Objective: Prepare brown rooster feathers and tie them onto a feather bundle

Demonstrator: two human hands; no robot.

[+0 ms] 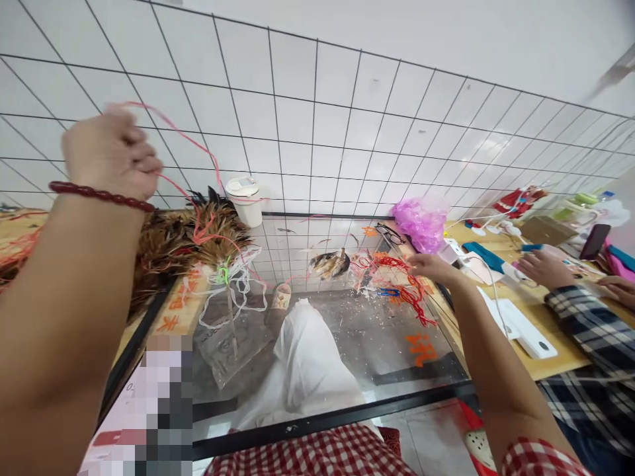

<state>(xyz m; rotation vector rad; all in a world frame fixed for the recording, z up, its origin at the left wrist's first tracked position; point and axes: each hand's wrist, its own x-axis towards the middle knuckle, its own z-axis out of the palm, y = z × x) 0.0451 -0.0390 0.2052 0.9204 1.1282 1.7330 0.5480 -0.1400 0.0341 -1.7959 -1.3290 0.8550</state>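
My left hand (112, 149), a dark red braided bracelet at its wrist, is raised high on the left in front of the wire grid and closed round a thin pink string (171, 122). From the fist the string loops down over a bunch of brown feathers (218, 221) and trails onto the glass tabletop (317, 330). My right hand (431, 268) is low at the table's right side, fingers stretched toward a tangle of red cord (414, 297); whether the tips touch it is unclear. Small blue scissors (389, 292) lie beside the cord. A loose clump of feathers (330, 264) rests mid-table.
A white lidded cup (245, 198) stands by the feathers. White ribbon (243, 291) is tangled near it. A purple plastic bag (421, 221) and glasses (389, 233) sit at the back right. Another person's hand (540, 268) is at the neighbouring table, near a white power strip (520, 324).
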